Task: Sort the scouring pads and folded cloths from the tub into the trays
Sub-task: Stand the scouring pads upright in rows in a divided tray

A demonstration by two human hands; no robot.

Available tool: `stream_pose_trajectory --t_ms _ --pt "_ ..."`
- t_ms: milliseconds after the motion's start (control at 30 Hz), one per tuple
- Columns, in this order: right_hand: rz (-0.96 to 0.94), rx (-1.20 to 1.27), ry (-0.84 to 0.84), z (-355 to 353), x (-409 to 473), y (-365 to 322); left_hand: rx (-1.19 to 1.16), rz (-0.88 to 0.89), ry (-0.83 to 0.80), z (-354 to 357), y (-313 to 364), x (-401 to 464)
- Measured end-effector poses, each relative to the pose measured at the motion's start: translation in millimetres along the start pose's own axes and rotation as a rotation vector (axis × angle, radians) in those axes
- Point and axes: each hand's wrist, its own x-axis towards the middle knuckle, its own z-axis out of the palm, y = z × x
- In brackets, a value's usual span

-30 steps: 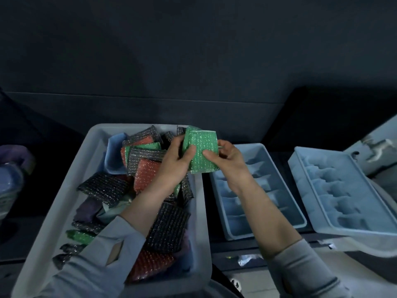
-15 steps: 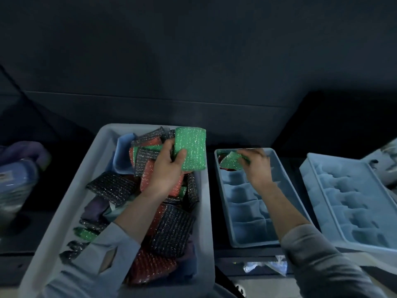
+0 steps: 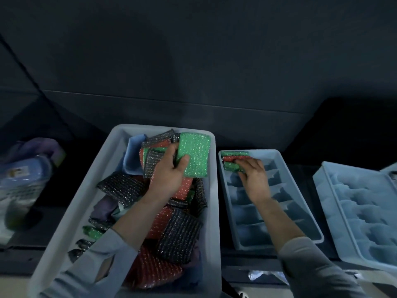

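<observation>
The left hand (image 3: 169, 175) grips a green scouring pad (image 3: 194, 154) over the full tub (image 3: 211, 211); the right hand (image 3: 254, 180) pinches a folded green pad (image 3: 231, 166) in the near tray (image 3: 300, 190).

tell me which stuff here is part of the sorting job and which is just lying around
Part of the job:
tub of pads and cloths
green pad, held by the left hand
near tray, where the right hand tucks pads
far tray

Lying about:
blue packet
purple cloth behind it
</observation>
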Motion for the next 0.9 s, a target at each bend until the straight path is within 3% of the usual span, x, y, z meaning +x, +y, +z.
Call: stream_pose_trajectory --t_ms 133,400,667,800,900 --pt "0.098 0.013 0.075 -7 -2 2 0.001 0.006 -0.003 -1 -3 0" --pt "0.199 -0.028 -0.190 -16 -9 -5 -0.045 0.019 -0.039 7 -1 -5" --pt "0.320 -0.039 -0.207 -34 -32 -17 -0.121 0.023 -0.087 18 -2 -11" --pt "0.313 -0.009 -0.133 -39 -39 -17 -0.139 0.027 -0.094 23 -2 -13" --pt "0.395 0.047 -0.207 -41 -31 -14 -0.125 0.039 -0.093 25 2 -17"
